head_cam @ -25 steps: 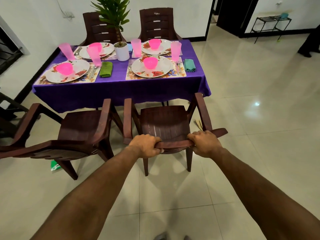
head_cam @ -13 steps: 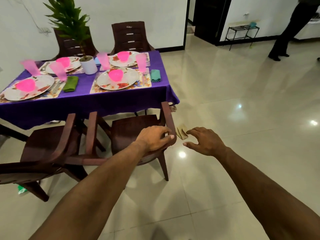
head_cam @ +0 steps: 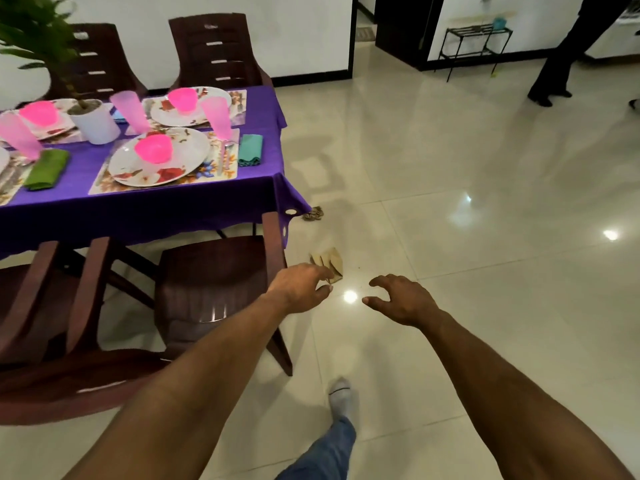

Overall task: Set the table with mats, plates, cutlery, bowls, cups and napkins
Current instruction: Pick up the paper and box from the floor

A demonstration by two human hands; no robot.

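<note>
The purple-clothed table (head_cam: 173,206) at the upper left holds floral mats, white flowered plates (head_cam: 180,161), pink bowls (head_cam: 154,148), pink cups (head_cam: 216,117), a teal napkin (head_cam: 250,150) and a green napkin (head_cam: 46,168). Cutlery (head_cam: 223,157) lies beside the near plate. My left hand (head_cam: 299,287) hovers with loose fingers just right of the brown chair (head_cam: 214,289), holding nothing. My right hand (head_cam: 401,299) is open over the floor tiles, fingers spread. A folded tan paper (head_cam: 329,263) lies on the floor just beyond my left hand.
A second brown chair (head_cam: 52,306) stands at the near left and two more behind the table. A potted plant (head_cam: 93,121) sits on the table. A person's dark-trousered legs (head_cam: 561,64) stand at the far right near a black metal rack (head_cam: 474,39). My foot (head_cam: 341,398) steps forward.
Both hands have let go of the chair back and moved right, off the chair. My view has swung right, so the table has slid to the left.
</note>
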